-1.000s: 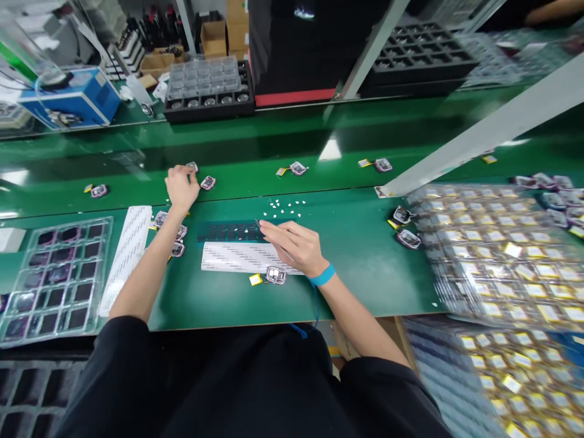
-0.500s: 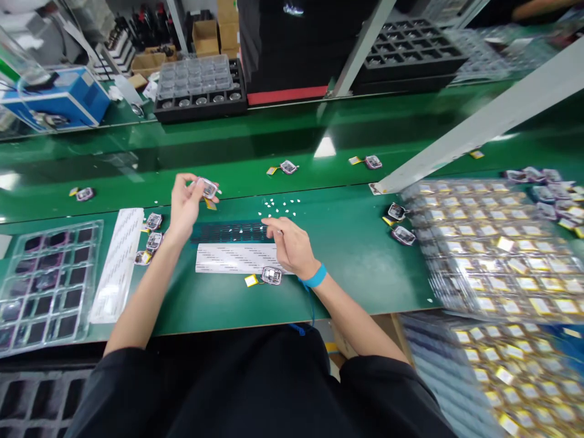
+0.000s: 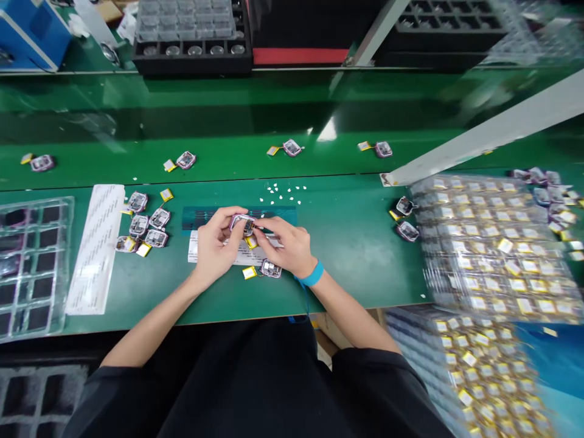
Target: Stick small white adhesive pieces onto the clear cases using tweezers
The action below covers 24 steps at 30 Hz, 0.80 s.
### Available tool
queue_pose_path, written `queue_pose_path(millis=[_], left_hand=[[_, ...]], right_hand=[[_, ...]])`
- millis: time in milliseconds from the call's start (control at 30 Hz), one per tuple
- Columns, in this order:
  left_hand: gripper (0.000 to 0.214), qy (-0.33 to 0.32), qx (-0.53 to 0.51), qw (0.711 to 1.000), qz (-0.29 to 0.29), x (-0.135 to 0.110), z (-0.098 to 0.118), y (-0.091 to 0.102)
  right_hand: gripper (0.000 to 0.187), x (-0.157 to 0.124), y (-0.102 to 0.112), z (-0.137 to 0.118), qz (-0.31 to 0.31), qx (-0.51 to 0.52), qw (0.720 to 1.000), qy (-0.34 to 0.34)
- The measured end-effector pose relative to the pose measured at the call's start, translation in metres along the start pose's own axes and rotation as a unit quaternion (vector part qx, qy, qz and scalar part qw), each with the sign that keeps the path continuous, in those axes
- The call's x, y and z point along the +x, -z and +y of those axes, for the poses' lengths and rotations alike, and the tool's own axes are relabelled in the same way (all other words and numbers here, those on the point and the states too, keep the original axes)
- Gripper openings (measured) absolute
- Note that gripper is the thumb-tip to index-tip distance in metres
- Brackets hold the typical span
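Observation:
My left hand [image 3: 218, 242] is closed around a small watch case [image 3: 243, 224] with its inside facing up, above the middle of the bench. From the case hangs a yellow-edged battery [image 3: 250, 242]. My right hand [image 3: 288, 246], with a blue wrist strap [image 3: 314, 274], pinches at the right edge of that case; what its fingertips hold is too small to make out. Below the right hand another open watch case [image 3: 271, 268] lies with its battery [image 3: 249, 272] to the left. Under both hands are a dark strip sheet [image 3: 285, 213] and a white printed strip [image 3: 194, 248].
Several watch cases [image 3: 139, 225] lie left, beside a long white strip [image 3: 95, 249] and a clear tray [image 3: 36, 267]. White scraps [image 3: 281, 198] dot the bench behind the hands. Stacked battery trays [image 3: 502, 249] stand right, near a slanted white post [image 3: 493, 131].
My left hand has brought the watch case down and right to meet my right hand. The right fingers have moved from the dark sheet to the case. More cases now lie on the left.

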<state>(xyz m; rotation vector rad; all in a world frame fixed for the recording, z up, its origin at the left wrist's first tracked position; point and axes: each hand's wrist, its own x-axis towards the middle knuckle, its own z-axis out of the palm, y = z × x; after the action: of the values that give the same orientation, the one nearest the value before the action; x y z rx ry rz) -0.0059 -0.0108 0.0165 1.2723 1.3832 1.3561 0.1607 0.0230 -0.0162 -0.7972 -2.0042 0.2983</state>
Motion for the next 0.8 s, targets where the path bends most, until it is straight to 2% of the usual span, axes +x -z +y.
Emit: queue_pose_path(millis=[67, 167, 233, 400, 633, 800], left_hand=[[0.017, -0.013, 0.041, 0.999, -0.006, -0.0024, -0.002, 0.0015], [0.017, -0.024, 0.092, 0.995, -0.017, -0.0023, -0.0058, 0.0033], [0.015, -0.015, 0.09, 0.996, -0.023, -0.0006, -0.008, 0.0035], [0.011, 0.04, -0.025, 0.999, -0.014, 0.0017, -0.01, 0.0002], [0.021, 0.123, -0.087, 0.985, -0.086, 0.0021, -0.0089, 0.0002], [0.023, 0.134, -0.115, 0.977, -0.119, 0.0051, -0.0055, 0.0035]], right_hand=[[0.019, -0.0011, 0.0028, 0.0011, -0.037, -0.03, 0.999, 0.011], [0.029, -0.0012, 0.0074, 0.0023, -0.134, -0.078, 0.988, 0.013], [0.029, 0.0001, 0.0095, 0.0026, -0.162, -0.078, 0.984, 0.004], [0.012, 0.0031, 0.0088, 0.0051, -0.076, 0.009, 0.996, -0.042], [0.02, 0.0, 0.0064, 0.0058, -0.022, 0.015, 0.999, -0.04], [0.025, -0.0011, 0.0079, 0.0057, 0.017, -0.019, 1.0, -0.007]])
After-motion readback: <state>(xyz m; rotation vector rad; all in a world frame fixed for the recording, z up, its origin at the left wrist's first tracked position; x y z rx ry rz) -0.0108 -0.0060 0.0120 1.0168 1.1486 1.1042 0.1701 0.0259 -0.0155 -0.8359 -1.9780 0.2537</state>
